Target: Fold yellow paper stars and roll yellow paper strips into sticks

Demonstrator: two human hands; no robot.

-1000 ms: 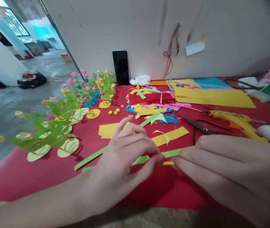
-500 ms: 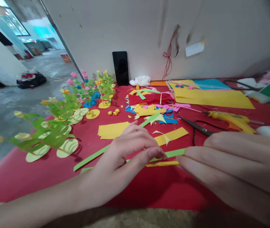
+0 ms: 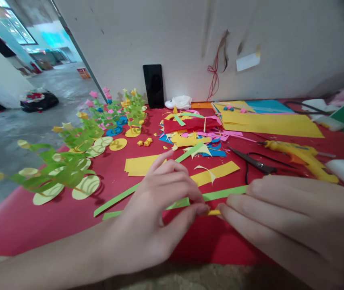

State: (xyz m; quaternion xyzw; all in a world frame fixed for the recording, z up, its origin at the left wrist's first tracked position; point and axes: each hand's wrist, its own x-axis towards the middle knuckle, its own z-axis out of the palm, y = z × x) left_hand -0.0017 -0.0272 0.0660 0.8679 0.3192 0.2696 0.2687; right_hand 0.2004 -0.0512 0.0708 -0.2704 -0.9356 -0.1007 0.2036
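Observation:
Between my hands is a thin yellow paper roll (image 3: 214, 212), held level just over the near part of the table. My left hand (image 3: 168, 201) pinches its left end between thumb and fingertips. At the right end, the fingertips of my right hand (image 3: 283, 217) close on it; most of the roll is hidden by fingers. Green paper strips (image 3: 224, 194) lie on the red table behind my hands. Beyond them are a yellow paper strip (image 3: 228, 171) and a stack of yellow paper pieces (image 3: 140, 166), partly behind my left hand.
Paper plants on round bases (image 3: 86, 188) line the left side. Small yellow paper stars (image 3: 146, 142) lie near a pile of scraps (image 3: 187, 133). Scissors (image 3: 253, 162) and a yellow glue gun (image 3: 300, 155) are at right. A black phone (image 3: 154, 86) leans against the wall.
My left hand has slid right along the yellow roll, closer to my right hand, so less of the roll shows. My right hand has shifted slightly down and left.

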